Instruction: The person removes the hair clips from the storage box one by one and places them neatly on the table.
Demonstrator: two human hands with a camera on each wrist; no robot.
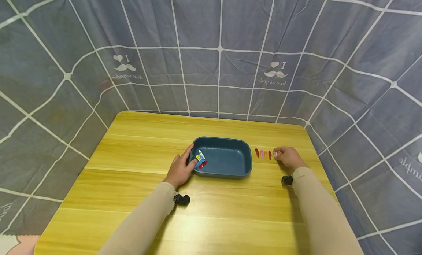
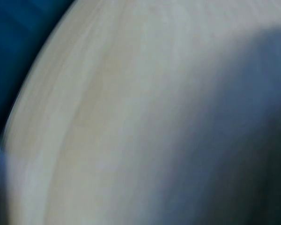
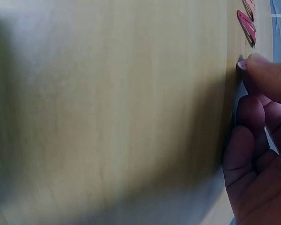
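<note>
Head view: right hand, grip pinched on 1 pink clip, works beside 4 clips lined up on the worktop; left hand rests, fingers loose, against the tray. Left wrist: blurred. Right wrist: keep the pinch light, the clip parallel.

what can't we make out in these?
Pinched clip: mostly covered by the right hand, head and right wrist views.
Clips in tray: head view, too small and overlapping to count.
Tray: left wrist view, blurred, cut off by left edge.
Clip row: right wrist view, far end cut off by top edge.
</note>
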